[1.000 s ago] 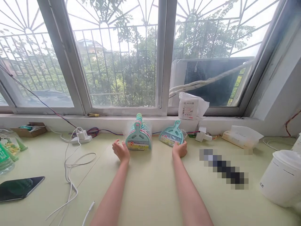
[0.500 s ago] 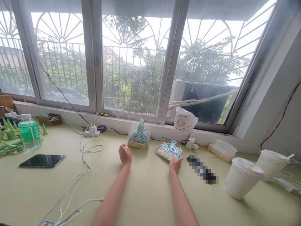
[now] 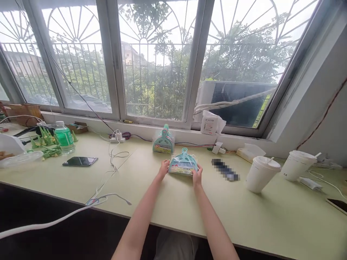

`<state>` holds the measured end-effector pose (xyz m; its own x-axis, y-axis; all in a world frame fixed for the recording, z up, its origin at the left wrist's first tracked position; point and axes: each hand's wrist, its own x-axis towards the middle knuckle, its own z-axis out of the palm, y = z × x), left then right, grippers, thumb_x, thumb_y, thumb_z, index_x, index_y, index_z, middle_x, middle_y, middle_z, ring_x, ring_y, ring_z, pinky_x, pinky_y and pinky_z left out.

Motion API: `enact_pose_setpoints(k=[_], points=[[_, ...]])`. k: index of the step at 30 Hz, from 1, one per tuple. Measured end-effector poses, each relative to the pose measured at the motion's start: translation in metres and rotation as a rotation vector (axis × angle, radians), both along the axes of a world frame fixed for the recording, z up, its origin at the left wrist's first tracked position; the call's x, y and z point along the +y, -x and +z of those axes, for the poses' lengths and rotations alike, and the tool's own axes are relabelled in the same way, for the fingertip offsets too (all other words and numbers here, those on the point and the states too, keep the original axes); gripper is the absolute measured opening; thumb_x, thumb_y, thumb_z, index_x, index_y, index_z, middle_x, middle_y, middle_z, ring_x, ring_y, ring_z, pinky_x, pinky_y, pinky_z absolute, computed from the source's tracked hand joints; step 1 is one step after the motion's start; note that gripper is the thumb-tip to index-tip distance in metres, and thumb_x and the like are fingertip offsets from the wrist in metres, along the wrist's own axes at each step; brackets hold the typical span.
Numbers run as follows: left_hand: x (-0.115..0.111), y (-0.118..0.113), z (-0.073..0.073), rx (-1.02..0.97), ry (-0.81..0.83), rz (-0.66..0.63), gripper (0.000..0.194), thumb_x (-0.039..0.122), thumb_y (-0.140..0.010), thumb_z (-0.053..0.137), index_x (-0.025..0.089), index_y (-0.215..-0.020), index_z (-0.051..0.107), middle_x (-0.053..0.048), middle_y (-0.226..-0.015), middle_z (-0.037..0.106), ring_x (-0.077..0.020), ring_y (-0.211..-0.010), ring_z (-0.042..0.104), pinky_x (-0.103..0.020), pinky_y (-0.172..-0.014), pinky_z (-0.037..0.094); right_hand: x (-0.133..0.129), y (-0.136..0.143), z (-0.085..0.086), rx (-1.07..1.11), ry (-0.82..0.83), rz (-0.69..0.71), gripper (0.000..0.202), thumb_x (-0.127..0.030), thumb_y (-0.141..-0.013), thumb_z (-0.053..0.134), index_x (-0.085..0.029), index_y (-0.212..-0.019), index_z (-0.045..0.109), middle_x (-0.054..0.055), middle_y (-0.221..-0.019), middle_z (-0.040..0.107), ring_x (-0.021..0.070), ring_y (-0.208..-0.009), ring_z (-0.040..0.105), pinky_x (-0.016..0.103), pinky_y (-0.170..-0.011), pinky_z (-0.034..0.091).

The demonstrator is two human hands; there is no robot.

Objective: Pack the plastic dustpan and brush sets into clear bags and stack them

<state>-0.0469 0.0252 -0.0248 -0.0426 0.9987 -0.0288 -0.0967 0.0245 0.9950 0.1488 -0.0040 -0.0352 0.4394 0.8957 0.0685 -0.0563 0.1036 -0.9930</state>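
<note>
1. The dustpan set (image 3: 183, 164), wrapped in clear film, is standing nearly upright with its handle pointing up, over the worktop (image 3: 173, 202), between the far and near edges. I cannot tell if its bottom is touching the surface.
2. The right hand (image 3: 197, 175) is holding the set's lower right corner, the thumb lying in front and the fingers closing behind.
3. The left hand (image 3: 163, 169) is staying at the set's left side, fingers bending towards it; I cannot tell how tightly they are gripping.
4. The stack (image 3: 163, 143) of similar sets is standing just behind, a little to the left, close to the far edge.
5. To the right, a blurred dark object (image 3: 225, 170) is lying near the right hand.
6. Two white cups, a front cup (image 3: 261, 176) and a rear cup (image 3: 298, 167), are standing farther towards the right edge.
7. To the left, a phone (image 3: 80, 161) is lying flat, and a bottle (image 3: 64, 139) is standing behind it, nearer the far edge.
</note>
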Motion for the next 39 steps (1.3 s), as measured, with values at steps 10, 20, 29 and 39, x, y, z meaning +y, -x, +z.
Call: enact_pose_setpoints(k=[10, 20, 29, 39], points=[[-0.011, 0.002, 0.017, -0.254, 0.166, -0.123, 0.040, 0.041, -0.082, 0.062, 0.017, -0.113, 0.055, -0.009, -0.090, 0.070, -0.0211, -0.077, 0.069, -0.040, -0.080, 0.056, -0.001, -0.001, 0.014, 0.076, -0.123, 0.258, 0.056, -0.022, -0.056, 0.048, -0.026, -0.111, 0.043, 0.003, -0.107, 0.054, 0.0177, -0.092, 0.053, 0.029, -0.074, 0.044], [0.010, 0.003, 0.003, -0.254, 0.045, -0.072, 0.049, 0.035, -0.077, 0.068, 0.020, -0.119, 0.048, -0.009, -0.104, 0.068, -0.0185, -0.084, 0.068, -0.037, -0.078, 0.057, 0.007, 0.000, 0.006, -0.450, -0.174, -0.090, 0.043, -0.022, -0.071, 0.042, -0.023, -0.115, 0.041, 0.009, -0.131, 0.046, 0.0219, -0.116, 0.045, 0.038, -0.095, 0.037], [-0.003, -0.002, 0.009, -0.185, -0.045, -0.191, 0.057, 0.036, -0.071, 0.076, 0.020, -0.118, 0.049, -0.011, -0.120, 0.062, -0.0213, -0.096, 0.066, -0.037, -0.078, 0.058, -0.010, 0.012, 0.012, -1.040, -0.352, 0.074, 0.038, -0.034, -0.097, 0.031, -0.020, -0.084, 0.063, 0.007, -0.091, 0.066, 0.0206, -0.095, 0.056, 0.038, -0.099, 0.028], [-0.008, -0.008, 0.013, -0.169, -0.116, -0.332, 0.062, 0.031, -0.071, 0.076, 0.020, -0.125, 0.047, -0.012, -0.119, 0.062, -0.0228, -0.101, 0.064, -0.041, -0.084, 0.057, 0.001, 0.006, 0.006, -0.502, -0.087, 0.124, 0.048, -0.056, -0.091, 0.038, -0.020, -0.072, 0.062, 0.005, -0.064, 0.065, 0.0153, -0.056, 0.055, 0.026, -0.062, 0.042]])
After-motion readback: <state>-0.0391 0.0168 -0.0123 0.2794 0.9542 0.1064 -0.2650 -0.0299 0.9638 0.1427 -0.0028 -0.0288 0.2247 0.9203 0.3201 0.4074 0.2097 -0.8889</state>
